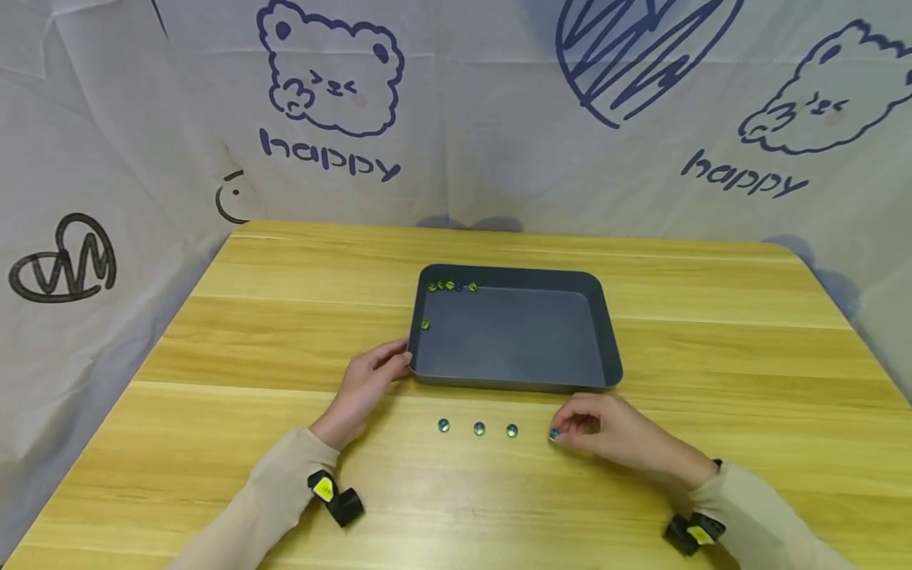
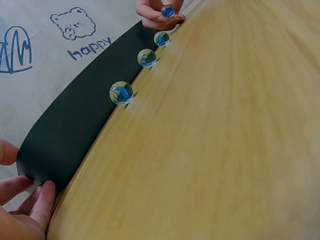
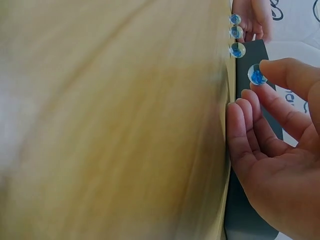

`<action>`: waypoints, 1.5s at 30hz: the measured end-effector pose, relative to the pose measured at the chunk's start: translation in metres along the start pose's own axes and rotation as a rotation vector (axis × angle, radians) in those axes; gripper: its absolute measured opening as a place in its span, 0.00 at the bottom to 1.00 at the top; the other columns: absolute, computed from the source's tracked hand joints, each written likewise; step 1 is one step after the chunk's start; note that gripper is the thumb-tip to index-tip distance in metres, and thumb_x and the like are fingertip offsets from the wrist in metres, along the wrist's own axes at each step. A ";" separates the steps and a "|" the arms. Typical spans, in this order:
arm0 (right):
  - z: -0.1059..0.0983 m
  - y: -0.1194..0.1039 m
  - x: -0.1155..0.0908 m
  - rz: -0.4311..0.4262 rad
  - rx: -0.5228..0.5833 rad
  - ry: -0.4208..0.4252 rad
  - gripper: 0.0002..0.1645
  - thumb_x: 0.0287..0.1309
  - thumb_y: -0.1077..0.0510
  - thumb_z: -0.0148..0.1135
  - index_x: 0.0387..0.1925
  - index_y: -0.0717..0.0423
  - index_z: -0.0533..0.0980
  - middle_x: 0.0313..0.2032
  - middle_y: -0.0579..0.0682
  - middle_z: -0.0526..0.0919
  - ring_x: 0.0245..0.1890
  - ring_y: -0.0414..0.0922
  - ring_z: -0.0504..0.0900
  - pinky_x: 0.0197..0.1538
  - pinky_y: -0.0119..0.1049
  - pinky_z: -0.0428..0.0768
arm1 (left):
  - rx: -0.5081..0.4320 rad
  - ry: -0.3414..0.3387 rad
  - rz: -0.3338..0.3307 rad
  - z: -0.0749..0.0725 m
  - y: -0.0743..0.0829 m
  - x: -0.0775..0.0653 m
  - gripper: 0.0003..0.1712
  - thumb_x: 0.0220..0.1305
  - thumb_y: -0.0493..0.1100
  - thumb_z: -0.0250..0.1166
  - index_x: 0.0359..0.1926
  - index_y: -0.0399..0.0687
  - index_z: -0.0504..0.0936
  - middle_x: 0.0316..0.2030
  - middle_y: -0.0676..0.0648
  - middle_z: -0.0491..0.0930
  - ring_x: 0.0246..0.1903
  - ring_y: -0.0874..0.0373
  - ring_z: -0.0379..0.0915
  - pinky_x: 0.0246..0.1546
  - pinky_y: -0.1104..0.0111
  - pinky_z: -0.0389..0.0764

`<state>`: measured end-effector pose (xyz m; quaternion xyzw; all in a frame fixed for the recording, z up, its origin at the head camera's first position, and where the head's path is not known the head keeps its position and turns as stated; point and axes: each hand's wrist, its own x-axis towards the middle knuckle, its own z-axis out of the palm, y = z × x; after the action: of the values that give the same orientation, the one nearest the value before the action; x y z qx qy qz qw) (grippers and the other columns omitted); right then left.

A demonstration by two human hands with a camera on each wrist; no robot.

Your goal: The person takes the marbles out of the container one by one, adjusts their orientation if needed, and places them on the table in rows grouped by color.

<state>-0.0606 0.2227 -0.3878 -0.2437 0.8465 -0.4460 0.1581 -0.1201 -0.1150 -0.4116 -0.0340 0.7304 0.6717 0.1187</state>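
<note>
My right hand pinches a clear marble with a blue swirl between thumb and index finger, its other fingers loosely curled. The marble is close over the table, in front of the tray's front right corner. To its left, three similar marbles stand apart in a row: a left marble, a middle marble and a right marble. At the front left corner of the dark grey tray, my left hand holds the wall, fingertips low against it.
Inside the tray, several yellow-green marbles and a dark blue marble line the back left, with a single yellow-green marble by the left wall. Behind the wooden table hangs a white cloth with drawings.
</note>
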 end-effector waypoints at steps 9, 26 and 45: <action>0.000 0.003 0.002 -0.038 -0.053 0.002 0.05 0.58 0.60 0.68 0.36 0.57 0.82 0.31 0.40 0.80 0.31 0.35 0.76 0.34 0.30 0.79 | 0.002 -0.004 0.004 0.000 0.000 0.000 0.24 0.71 0.40 0.56 0.65 0.36 0.71 0.62 0.38 0.71 0.53 0.48 0.75 0.59 0.61 0.72; 0.005 0.002 0.008 -0.063 -0.117 0.024 0.05 0.58 0.59 0.68 0.37 0.56 0.83 0.28 0.37 0.77 0.28 0.34 0.73 0.30 0.29 0.76 | 0.008 -0.007 0.006 -0.001 0.001 0.000 0.24 0.71 0.40 0.55 0.65 0.35 0.70 0.63 0.38 0.70 0.54 0.48 0.74 0.59 0.61 0.72; 0.004 0.003 0.009 -0.041 -0.136 0.008 0.05 0.57 0.60 0.69 0.37 0.54 0.83 0.28 0.37 0.76 0.27 0.34 0.71 0.29 0.29 0.75 | 0.004 -0.006 0.008 0.000 0.000 0.001 0.24 0.71 0.40 0.55 0.65 0.35 0.70 0.63 0.38 0.70 0.54 0.48 0.74 0.58 0.62 0.73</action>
<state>-0.0669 0.2160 -0.3927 -0.2694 0.8704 -0.3914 0.1286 -0.1215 -0.1149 -0.4116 -0.0288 0.7316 0.6708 0.1182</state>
